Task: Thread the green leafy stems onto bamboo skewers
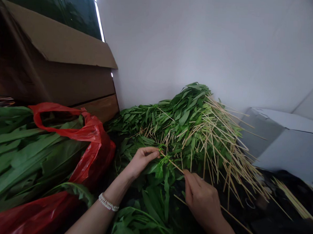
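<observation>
Thin wooden skewer [176, 166] in the near middle, greens [158, 172] at its far-left end. How's it handle?

Light and stiffish, I'd guess, might snap. Leaves look soft, easily torn, so hold bare wood.

Hands?

Left hand [145, 160] pinches the leafy end, right hand [203, 194] grips the shaft, near right.

Elbow room?

Tight: red plastic bag [100, 133] left, skewered leaf heap [189, 108] far right, wall [203, 45] behind. Upward looks freest.

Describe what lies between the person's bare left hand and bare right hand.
In the head view, a thin, pale wooden stick spans from left hand to right hand, with green leaves at its left half.
</observation>
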Available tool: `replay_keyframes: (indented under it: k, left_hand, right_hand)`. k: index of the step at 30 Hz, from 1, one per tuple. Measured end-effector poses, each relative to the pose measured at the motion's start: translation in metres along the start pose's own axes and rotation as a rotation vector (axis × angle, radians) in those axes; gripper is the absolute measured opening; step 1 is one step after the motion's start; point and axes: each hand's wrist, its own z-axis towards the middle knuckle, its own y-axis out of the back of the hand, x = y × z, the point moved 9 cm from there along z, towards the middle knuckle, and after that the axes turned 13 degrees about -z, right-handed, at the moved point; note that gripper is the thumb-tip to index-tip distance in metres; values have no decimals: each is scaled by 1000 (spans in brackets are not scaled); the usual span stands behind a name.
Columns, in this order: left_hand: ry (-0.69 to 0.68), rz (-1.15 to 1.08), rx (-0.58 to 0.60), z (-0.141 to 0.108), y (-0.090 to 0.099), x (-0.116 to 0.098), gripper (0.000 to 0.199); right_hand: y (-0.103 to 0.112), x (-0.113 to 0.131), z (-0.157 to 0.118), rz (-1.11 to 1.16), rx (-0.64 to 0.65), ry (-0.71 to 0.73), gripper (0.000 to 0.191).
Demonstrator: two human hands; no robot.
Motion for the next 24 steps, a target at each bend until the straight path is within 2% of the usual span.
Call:
replay_keyframes:
  k: [12,24]
  left_hand:
    - [23,12,79,0,-7,3,27]
    - [60,13,102,-3,-15,11,27]
  right_hand:
    - [-7,0,-4,43,26,-19,28]
    - [-10,0,-5,63,44,-32,29]
